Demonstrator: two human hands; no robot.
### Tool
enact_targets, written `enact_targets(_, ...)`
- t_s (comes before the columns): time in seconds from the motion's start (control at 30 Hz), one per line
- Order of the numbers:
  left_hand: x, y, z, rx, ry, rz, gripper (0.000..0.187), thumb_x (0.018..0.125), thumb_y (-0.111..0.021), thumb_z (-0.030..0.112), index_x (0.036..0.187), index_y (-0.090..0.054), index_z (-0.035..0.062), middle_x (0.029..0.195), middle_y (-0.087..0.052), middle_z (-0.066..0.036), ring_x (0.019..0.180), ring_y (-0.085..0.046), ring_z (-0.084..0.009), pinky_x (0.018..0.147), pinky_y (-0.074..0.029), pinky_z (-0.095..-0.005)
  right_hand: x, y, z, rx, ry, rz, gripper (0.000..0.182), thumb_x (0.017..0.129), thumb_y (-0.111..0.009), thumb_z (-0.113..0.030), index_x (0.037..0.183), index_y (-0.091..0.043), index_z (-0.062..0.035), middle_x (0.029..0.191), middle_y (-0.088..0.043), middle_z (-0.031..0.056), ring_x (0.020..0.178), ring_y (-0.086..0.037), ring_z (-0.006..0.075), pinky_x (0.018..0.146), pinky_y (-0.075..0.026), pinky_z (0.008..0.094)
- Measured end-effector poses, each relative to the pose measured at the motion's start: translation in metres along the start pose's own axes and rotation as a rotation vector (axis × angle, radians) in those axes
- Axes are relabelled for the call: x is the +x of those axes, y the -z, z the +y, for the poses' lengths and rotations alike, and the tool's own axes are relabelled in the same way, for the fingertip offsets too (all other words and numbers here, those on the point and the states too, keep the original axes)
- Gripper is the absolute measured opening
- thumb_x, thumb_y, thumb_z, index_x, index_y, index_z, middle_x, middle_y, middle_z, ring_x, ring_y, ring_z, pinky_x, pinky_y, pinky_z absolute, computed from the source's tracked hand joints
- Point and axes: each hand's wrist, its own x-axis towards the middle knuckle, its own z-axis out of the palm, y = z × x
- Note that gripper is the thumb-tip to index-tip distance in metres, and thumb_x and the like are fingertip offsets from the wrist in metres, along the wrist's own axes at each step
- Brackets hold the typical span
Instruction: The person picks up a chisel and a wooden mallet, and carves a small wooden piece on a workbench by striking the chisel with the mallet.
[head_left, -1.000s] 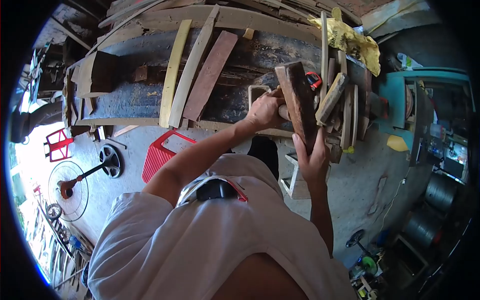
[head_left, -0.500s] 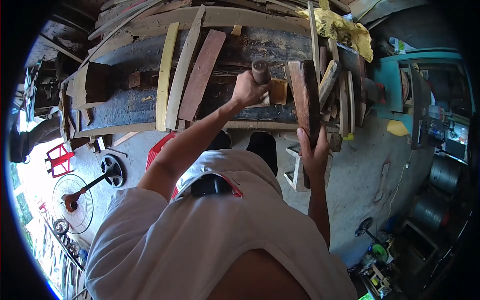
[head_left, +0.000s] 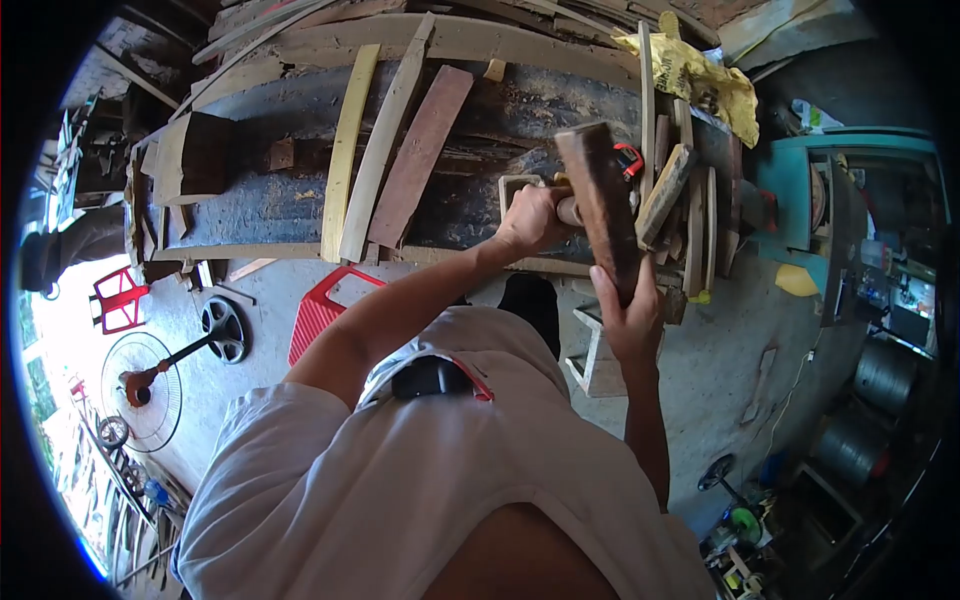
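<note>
Head view shows you bent over the bench (head_left: 262, 215), both hands out in front of you above its near edge. Your right hand (head_left: 632, 308) has its fingers wrapped around the lower end of a long brown wooden block (head_left: 603, 200), thumb along the side that faces your left. The block is held up at a slant, its upper end leaning away from you and a little to your left. Your left hand (head_left: 533, 220) is closed in a fist around a round-ended piece (head_left: 571, 211), the end of which points at the block's left side; you cannot tell from this angle whether the two touch. Just beyond that fist, a pale wooden frame (head_left: 507, 190) sits on the bench, partly hidden by your hand. Behind the block, to its right, lies a red and black tape measure (head_left: 628, 160), and near it a short squared stick (head_left: 665, 195) rests at a tilt among other wood. To the left of your hands, a reddish board (head_left: 422, 155), a pale strip (head_left: 388, 140) and a yellow strip (head_left: 350, 150) lie side by side across the bench. Farther left stands a chunky wooden block (head_left: 190, 155). Below the bench edge, a red plastic stool (head_left: 322, 312) shows on the floor (head_left: 260, 370) beside your left arm.
</note>
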Motion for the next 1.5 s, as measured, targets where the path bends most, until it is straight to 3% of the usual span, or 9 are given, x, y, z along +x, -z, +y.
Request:
enact_targets(0.27, 0.035, 0.034, -0.022, -0.359, 0.146, 0.079, 0.031, 0.082, -0.079, 0.030, 0.094, -0.072, 0.0023, 0.084, -0.074, -0.009, 0.079, -0.072, -0.0166, 0.076, -0.058, -0.0334, -0.006, -0.003, 0.016, 0.209, -0.256, -0.007, 0.043, 0.096, -0.069, -0.028, 0.121, -0.056, 0.0044, 0.090, -0.071, 0.0192, 0.080, -0.073, 0.0315, 0.071, -0.054, 0.0392)
enact_targets(0.5, 0.033, 0.032, -0.019, -0.214, 0.153, 0.020, 0.027, 0.085, -0.078, 0.027, 0.095, -0.071, 0.0030, 0.086, -0.074, -0.008, 0.080, -0.072, -0.0150, 0.074, -0.058, -0.0322, -0.016, -0.008, 0.028, 0.298, -0.372, -0.002, 0.046, 0.097, -0.068, -0.029, 0.126, -0.054, 0.0045, 0.092, -0.071, 0.0197, 0.079, -0.071, 0.0265, 0.072, -0.054, 0.0379)
enact_targets(0.73, 0.015, 0.014, -0.028, -0.057, 0.040, 0.059, 0.019, 0.085, -0.077, 0.023, 0.093, -0.071, 0.0069, 0.081, -0.073, -0.009, 0.076, -0.072, -0.0123, 0.070, -0.057, -0.0321, -0.005, 0.005, -0.001, 0.320, -0.260, 0.108, 0.047, 0.095, -0.070, -0.026, 0.126, -0.053, 0.0039, 0.095, -0.070, 0.0185, 0.083, -0.071, 0.0260, 0.074, -0.054, 0.0369)
enact_targets(0.77, 0.017, 0.011, -0.028, -0.033, -0.007, 0.059, 0.028, 0.079, -0.081, 0.024, 0.100, -0.073, 0.0057, 0.084, -0.074, -0.017, 0.081, -0.076, -0.0264, 0.071, -0.058, -0.0374, 0.000, 0.008, -0.009, 0.354, -0.198, 0.127, 0.047, 0.094, -0.071, -0.025, 0.126, -0.053, 0.0037, 0.095, -0.070, 0.0183, 0.083, -0.071, 0.0264, 0.074, -0.054, 0.0371)
enact_targets(0.93, 0.017, 0.008, -0.010, -0.027, -0.089, 0.105, 0.032, 0.076, -0.081, 0.022, 0.102, -0.073, 0.0063, 0.091, -0.073, -0.019, 0.084, -0.074, -0.0332, 0.074, -0.058, -0.0392, 0.025, -0.005, -0.007, -0.070, -0.071, -0.103, 0.049, 0.092, -0.071, -0.035, 0.120, -0.053, 0.0003, 0.083, -0.069, 0.0240, 0.078, -0.072, 0.0396, 0.067, -0.055, 0.0426)
enact_targets(1.03, 0.020, 0.006, -0.034, -0.016, -0.058, 0.043, 0.035, 0.073, -0.084, 0.019, 0.102, -0.073, 0.0042, 0.087, -0.076, -0.013, 0.082, -0.074, -0.0155, 0.075, -0.057, -0.0321, 0.026, -0.009, 0.002, -0.042, -0.041, -0.026, 0.048, 0.092, -0.071, -0.042, 0.115, -0.056, -0.0025, 0.081, -0.069, 0.0236, 0.077, -0.070, 0.0425, 0.065, -0.053, 0.0454)
enact_targets(1.2, 0.025, 0.030, -0.043, -0.423, 0.232, 0.124, 0.022, 0.085, -0.081, 0.018, 0.097, -0.069, 0.0046, 0.092, -0.070, -0.004, 0.082, -0.067, -0.0123, 0.070, -0.058, -0.0289, 0.005, -0.016, 0.020, 0.202, -0.261, -0.014, 0.041, 0.094, -0.070, -0.036, 0.112, -0.057, -0.0013, 0.085, -0.071, 0.0219, 0.078, -0.071, 0.0399, 0.067, -0.054, 0.0442)
enact_targets(1.37, 0.019, 0.064, -0.024, -0.479, 0.232, 0.128, 0.021, 0.084, -0.080, 0.021, 0.091, -0.070, 0.0039, 0.081, -0.069, -0.003, 0.074, -0.066, -0.0102, 0.067, -0.055, -0.0280, -0.022, -0.021, 0.049, 0.313, -0.418, -0.009, 0.038, 0.096, -0.070, -0.033, 0.113, -0.058, -0.0013, 0.075, -0.062, 0.0077, 0.052, -0.057, 0.0117, 0.046, -0.046, 0.0302)
enact_targets(1.5, 0.013, 0.061, -0.036, -0.302, 0.155, 0.066, 0.021, 0.084, -0.080, 0.021, 0.092, -0.070, 0.0042, 0.084, -0.069, -0.003, 0.078, -0.066, -0.0100, 0.072, -0.054, -0.0279, -0.024, -0.008, 0.057, 0.412, -0.452, 0.217, 0.043, 0.098, -0.068, -0.034, 0.120, -0.056, 0.0013, 0.081, -0.061, 0.0058, 0.050, -0.054, 0.0095, 0.043, -0.044, 0.0263)
